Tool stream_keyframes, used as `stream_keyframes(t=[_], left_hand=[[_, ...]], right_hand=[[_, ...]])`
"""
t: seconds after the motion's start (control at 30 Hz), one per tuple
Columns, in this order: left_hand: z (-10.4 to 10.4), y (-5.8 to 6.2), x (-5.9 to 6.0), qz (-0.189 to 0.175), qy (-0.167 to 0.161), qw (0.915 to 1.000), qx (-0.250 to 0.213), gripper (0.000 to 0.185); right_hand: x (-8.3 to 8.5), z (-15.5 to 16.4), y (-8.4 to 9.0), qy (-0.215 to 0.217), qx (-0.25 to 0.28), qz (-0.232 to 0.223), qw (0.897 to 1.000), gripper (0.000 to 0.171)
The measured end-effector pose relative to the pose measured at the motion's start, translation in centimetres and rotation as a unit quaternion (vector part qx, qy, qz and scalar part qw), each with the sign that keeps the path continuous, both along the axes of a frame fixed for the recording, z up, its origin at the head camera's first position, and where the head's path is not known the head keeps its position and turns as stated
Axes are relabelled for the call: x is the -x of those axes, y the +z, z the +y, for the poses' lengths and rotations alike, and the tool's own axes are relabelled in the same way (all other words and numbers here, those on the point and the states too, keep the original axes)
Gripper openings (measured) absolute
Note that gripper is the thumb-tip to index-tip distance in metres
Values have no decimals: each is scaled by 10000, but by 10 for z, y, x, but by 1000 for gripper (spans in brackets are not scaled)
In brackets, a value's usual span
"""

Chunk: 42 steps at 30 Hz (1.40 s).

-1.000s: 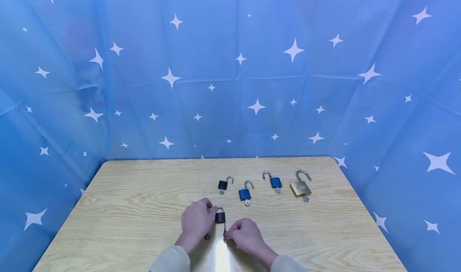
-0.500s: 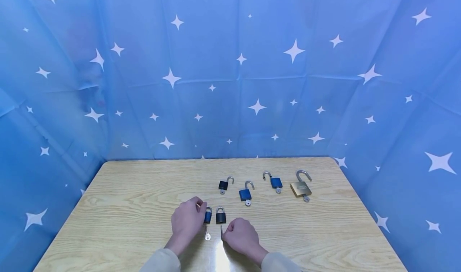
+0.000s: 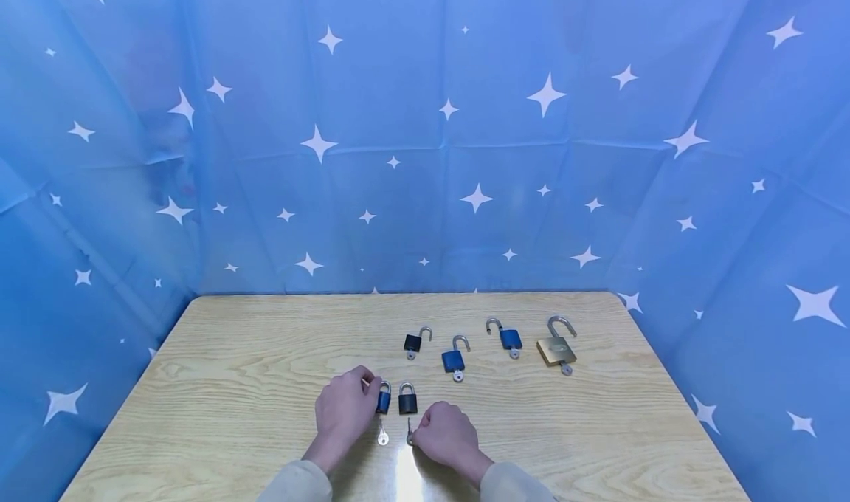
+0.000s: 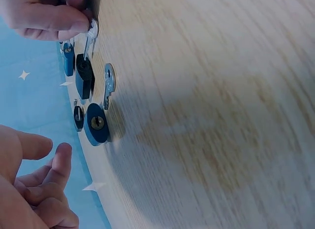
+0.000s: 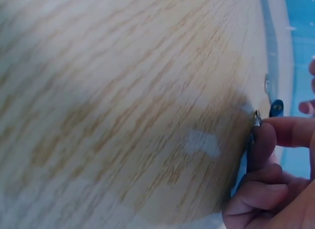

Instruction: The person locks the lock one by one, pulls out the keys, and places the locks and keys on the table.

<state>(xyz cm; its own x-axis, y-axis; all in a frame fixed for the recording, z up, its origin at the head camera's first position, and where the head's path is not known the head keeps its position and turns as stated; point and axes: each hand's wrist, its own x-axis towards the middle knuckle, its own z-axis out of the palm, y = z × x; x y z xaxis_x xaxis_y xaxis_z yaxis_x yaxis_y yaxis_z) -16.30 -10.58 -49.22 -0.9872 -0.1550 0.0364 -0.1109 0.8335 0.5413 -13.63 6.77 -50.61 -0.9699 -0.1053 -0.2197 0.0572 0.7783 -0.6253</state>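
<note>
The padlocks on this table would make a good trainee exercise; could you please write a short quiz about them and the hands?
1. How many padlocks lie on the table?
2. True or false: the brass padlock has its shackle shut.
3. What does the right hand pinch? A) a key B) a shackle C) nothing

Key:
1. Six; four in the far row are open, with keys in them.
2. False; it is swung open.
3. A; the key lies just below the black padlock, while the left hand rests beside the blue padlock.
</note>
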Motion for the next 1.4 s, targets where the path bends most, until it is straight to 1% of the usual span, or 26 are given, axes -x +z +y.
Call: stream_keyframes(t=[0.57, 0.8, 0.97, 1.13, 1.4], left_hand=[[0, 0, 2, -34, -37, 10000, 41, 16], [2, 1, 3, -9, -63, 10000, 45, 16], [5, 2, 5, 16, -104, 9999, 95, 16], [9, 4, 10, -69, -178, 9998, 55, 16], [15, 5, 25, -44, -338, 9993, 156, 16]], right_hand=[[3, 2, 0, 55, -27, -76, 10000, 36], [3, 4, 0, 68, -1, -18, 10000, 31], [2, 9, 6, 92, 174, 62, 9998, 24], [5, 20, 13, 129, 402, 124, 9990, 19], [14, 42, 19, 89, 511, 144, 9986, 13]])
